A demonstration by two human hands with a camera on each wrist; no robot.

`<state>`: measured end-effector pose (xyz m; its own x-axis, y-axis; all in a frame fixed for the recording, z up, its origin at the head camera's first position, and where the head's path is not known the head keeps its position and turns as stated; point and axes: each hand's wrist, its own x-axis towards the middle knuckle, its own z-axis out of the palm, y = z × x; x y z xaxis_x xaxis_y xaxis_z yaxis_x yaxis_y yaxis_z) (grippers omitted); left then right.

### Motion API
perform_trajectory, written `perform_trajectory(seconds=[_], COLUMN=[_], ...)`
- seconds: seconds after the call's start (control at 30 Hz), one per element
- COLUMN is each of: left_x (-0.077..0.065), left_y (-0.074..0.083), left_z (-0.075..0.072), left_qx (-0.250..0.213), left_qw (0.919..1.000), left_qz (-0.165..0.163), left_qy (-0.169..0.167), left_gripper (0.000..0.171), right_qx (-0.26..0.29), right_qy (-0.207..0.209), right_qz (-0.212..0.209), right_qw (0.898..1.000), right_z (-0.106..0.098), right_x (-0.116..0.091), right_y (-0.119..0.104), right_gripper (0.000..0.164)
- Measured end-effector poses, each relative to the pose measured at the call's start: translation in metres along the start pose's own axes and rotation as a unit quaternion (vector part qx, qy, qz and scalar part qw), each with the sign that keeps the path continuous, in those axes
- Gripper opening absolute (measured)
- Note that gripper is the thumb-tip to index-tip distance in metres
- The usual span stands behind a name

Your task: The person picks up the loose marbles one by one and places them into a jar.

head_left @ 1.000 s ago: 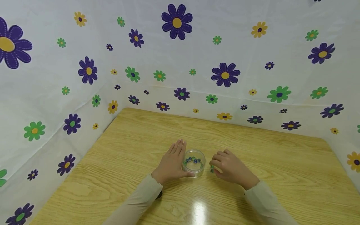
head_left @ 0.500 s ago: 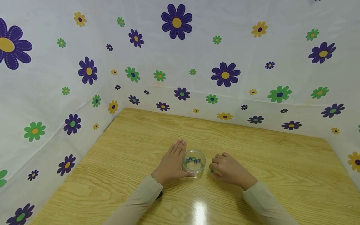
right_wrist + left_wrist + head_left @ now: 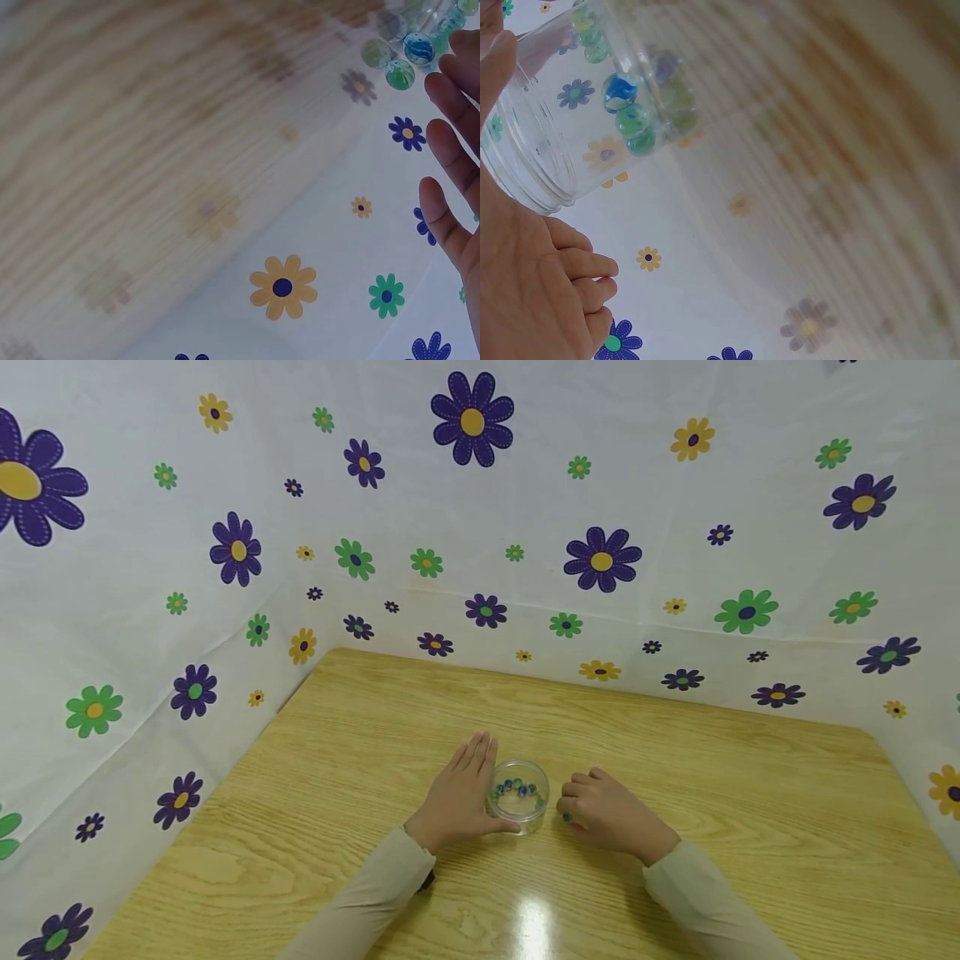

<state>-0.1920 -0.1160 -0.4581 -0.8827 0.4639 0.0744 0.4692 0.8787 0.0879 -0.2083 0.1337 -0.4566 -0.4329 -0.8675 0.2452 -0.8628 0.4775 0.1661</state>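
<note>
A clear round jar (image 3: 517, 818) stands on the wooden table with several blue and green glass marbles (image 3: 517, 787) at its bottom. My left hand (image 3: 456, 797) rests against its left side, fingers straight and thumb along the near side. In the left wrist view the marbles (image 3: 632, 120) show through the jar wall (image 3: 589, 161). Just right of the jar, my right hand (image 3: 611, 814) lies low with bent fingers, a marble (image 3: 567, 817) partly visible by its thumb side. Marbles (image 3: 400, 75) lie close to its fingertips in the right wrist view; the thumb is hidden, so a pinch cannot be confirmed.
Around the wooden table (image 3: 360, 735) hangs a white sheet (image 3: 420, 510) printed with purple, green and yellow flowers, at the back and sides. The tabletop reflects the marbles and flowers. A bright glare spot lies near its front.
My right hand has drawn slightly closer and lower, its fingers bending in over the marbles beside the jar, so less of them shows. My left hand and the jar stay put.
</note>
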Motion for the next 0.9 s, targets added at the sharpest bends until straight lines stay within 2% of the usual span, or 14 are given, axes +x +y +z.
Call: perform_trajectory(seconds=[0.43, 0.9], left_x=[-0.001, 0.0], left_y=[0.0, 0.0002], left_z=[-0.0006, -0.0004], left_qx=[-0.008, -0.009], left_qw=[1.0, 0.9999], left_qz=[0.003, -0.004], left_qy=[0.002, -0.008], left_gripper=[0.118, 0.118], right_qx=[-0.013, -0.003], right_qy=[-0.005, -0.033], right_qz=[-0.007, 0.002], right_qw=[1.0, 0.999], right_z=[0.0007, 0.0005], right_x=[0.0017, 0.0006], right_y=[-0.0013, -0.0025], right_gripper=[0.014, 0.008])
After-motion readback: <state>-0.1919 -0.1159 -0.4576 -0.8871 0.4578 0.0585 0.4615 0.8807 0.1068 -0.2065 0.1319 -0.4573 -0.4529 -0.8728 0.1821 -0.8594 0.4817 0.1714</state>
